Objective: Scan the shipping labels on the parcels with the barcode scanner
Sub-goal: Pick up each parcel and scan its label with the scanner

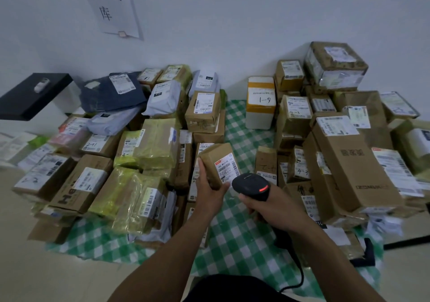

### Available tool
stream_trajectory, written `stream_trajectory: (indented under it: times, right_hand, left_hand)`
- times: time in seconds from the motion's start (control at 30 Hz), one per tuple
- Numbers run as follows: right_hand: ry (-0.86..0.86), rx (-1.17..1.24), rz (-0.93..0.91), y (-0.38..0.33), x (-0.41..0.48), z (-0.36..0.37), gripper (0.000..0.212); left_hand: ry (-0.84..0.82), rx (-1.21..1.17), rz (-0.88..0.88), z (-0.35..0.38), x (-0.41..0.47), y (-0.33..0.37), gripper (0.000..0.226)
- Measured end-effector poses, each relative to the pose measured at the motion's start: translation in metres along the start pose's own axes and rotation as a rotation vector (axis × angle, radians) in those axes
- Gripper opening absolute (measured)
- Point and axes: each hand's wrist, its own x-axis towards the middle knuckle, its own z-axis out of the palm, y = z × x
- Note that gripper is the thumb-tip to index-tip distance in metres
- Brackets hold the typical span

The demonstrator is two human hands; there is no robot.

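misreads are your main worry at this point. your left hand (pixel 209 193) grips the small brown tape-wrapped cardboard parcel (pixel 210 160) by its near end, fingers (pixel 201 170) curled up its left side and thumb on the right. it is held above the green-and-white checked cloth (pixel 235 239) on the floor, in the gap between the two heaps. its white shipping label (pixel 227 167) faces you, tilted. your right hand (pixel 277 210) has its fingers (pixel 249 208) clamped round the handle of the black handheld barcode scanner (pixel 252 185). the scanner's nose sits just beside the label's near right corner.

that closeness is the first trap: the beam may catch only part of the barcode. the label also seems to fold over the parcel's right edge, bending some bars out of reach. aim loosely and you could read a label on the small brown cartons (pixel 265 160) just behind instead. glossy tape may throw glare. your grip is low on a leaning parcel, so it could tip out. the scanner's black cable (pixel 295 276) runs near right past loose parcels and could snag. drop the parcel on the wrong heap and it gets scanned twice.
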Motion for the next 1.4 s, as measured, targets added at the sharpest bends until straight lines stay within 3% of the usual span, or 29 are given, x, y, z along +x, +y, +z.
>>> stream_trajectory:
  times: [0.2,0.5,0.63,0.93,1.07,1.23,1.4]
  right_hand:
    - [-0.011,0.010,0.013,-0.002,0.002,0.000,0.031]
    - [-0.053,0.034,0.014,-0.006,0.003,0.007,0.026]
    - [-0.030,0.037,0.024,-0.006,0.008,0.007,0.023]
    - [0.004,0.003,0.074,-0.013,0.031,-0.011,0.021]
    - [0.007,0.008,0.084,-0.014,0.038,-0.012,0.027]
    - [0.024,0.027,0.088,-0.009,0.044,-0.013,0.028]
    - [0.038,0.053,0.065,-0.006,0.044,-0.017,0.027]
  left_hand:
    - [0.062,0.012,-0.009,-0.002,0.014,-0.024,0.123]
    - [0.016,-0.023,-0.042,-0.014,0.017,-0.038,0.124]
    - [-0.063,-0.015,-0.138,-0.016,0.016,-0.019,0.106]
    - [-0.063,0.024,-0.257,-0.029,0.098,0.007,0.077]
    - [-0.020,0.099,-0.190,-0.028,0.111,0.016,0.053]
    - [0.015,0.208,-0.173,-0.026,0.115,0.005,0.063]
    - [0.192,0.458,0.037,-0.015,0.100,0.001,0.066]
